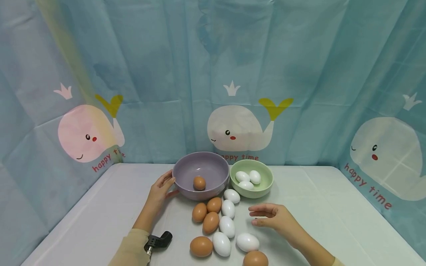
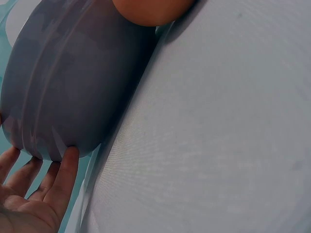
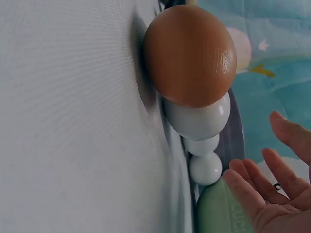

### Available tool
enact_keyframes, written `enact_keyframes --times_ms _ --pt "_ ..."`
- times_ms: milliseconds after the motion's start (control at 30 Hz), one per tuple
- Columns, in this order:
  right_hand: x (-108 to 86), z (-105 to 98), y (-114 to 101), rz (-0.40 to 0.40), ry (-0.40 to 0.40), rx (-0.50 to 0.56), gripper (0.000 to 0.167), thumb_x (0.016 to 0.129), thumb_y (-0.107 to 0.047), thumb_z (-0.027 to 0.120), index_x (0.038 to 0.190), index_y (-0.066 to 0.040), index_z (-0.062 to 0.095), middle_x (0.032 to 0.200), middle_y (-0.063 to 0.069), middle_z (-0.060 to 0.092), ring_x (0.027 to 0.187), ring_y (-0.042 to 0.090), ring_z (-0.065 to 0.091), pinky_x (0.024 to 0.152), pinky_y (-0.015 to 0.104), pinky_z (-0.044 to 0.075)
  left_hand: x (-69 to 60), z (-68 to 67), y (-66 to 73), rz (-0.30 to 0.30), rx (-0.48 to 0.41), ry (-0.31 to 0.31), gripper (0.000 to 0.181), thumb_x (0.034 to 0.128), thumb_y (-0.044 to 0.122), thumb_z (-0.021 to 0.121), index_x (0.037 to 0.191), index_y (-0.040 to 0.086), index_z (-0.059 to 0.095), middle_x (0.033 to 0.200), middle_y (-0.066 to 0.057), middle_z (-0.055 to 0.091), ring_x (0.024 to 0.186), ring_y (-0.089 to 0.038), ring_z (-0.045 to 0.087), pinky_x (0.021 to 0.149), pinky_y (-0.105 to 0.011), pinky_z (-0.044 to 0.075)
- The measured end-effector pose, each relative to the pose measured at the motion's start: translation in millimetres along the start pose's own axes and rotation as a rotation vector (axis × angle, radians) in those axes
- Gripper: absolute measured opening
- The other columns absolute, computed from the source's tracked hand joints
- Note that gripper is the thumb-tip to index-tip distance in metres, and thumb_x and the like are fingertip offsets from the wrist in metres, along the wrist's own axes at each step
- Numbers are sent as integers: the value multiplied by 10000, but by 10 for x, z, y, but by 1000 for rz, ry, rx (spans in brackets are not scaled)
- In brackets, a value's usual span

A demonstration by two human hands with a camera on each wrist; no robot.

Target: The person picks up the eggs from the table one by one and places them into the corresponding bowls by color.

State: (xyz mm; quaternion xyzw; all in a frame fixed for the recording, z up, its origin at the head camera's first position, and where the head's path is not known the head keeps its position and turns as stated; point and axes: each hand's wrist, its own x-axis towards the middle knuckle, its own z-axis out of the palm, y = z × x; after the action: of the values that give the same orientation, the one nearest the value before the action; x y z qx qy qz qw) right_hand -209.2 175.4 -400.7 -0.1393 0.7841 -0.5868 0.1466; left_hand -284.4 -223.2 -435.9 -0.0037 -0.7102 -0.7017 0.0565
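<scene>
My left hand [image 1: 160, 190] rests its fingertips against the left side of a purple bowl [image 1: 183, 170]; in the left wrist view those fingers [image 2: 65, 179] touch the bowl's outer wall fairly straight. One brown egg [image 1: 199, 183] lies inside this bowl. A light green bowl [image 1: 267, 181] beside it contains three white eggs [image 1: 255, 177]. Over the table to the right, my right hand [image 1: 274, 220] hovers with its fingers extended and nothing held. Nearest to it are a white egg [image 1: 247, 242] and a brown egg [image 1: 255, 259], the latter large in the right wrist view [image 3: 189, 56].
In front of the bowls, several brown eggs [image 1: 211, 222] lie left of a line of several white eggs [image 1: 227, 227]. A white cloth [image 1: 86, 221] covers the table. Behind it hangs a blue curtain [image 1: 159, 111] with whale prints. A black device [image 1: 159, 242] is strapped on the left wrist.
</scene>
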Motion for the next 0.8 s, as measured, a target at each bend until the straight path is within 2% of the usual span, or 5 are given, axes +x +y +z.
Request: enact_keyframes --times_ms 100,400,800 --pt "-1 3 16 -1 -20 6 471 869 -199 763 1264 27 638 1266 181 680 1138 127 666 899 185 551 1 3 2 -2 1 0 560 1045 220 523 1546 69 322 1620 -147 313 1472 -279 354 980 -366 586" --pt "9 25 80 -10 -76 50 455 867 -160 756 1253 50 635 1217 178 704 1080 54 669 851 178 559 -5 9 16 -6 -6 3 541 1053 178 496 1549 63 312 1616 -157 316 1475 -287 348 974 -362 588" --pt "10 28 103 -6 -154 48 456 856 -141 763 1248 54 635 1242 206 682 1119 115 655 838 179 562 -7 3 12 -4 -9 3 560 1049 207 512 1551 68 307 1617 -156 314 1464 -286 363 957 -328 596"
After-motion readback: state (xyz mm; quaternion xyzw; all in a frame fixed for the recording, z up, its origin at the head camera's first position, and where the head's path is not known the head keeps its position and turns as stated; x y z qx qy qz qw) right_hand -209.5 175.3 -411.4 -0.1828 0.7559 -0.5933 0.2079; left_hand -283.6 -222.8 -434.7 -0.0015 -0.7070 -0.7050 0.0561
